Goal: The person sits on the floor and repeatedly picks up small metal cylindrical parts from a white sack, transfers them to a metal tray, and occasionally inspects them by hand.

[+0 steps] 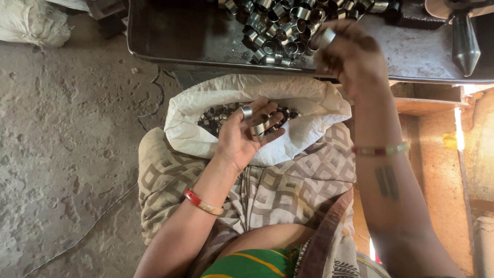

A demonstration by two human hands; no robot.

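Our left hand [246, 135] cupped half-open around a few metal rings [256, 127] above the white sack [309, 105], our right hand [351, 54] pinching one ring [325, 37] — beside the ring pile [278, 31] on the counter [170, 36].

A white woven sack [303, 105] lies open on the person's lap, just below the edge of the metal table [170, 36]; its mouth is rolled back into a thick, crumpled rim, and small shiny metal rings [216, 116] fill its dark inside. A second sack [31, 23], off-white and bulging, sits on the concrete floor [67, 144] at the upper left corner, partly cut off by the frame's edge.
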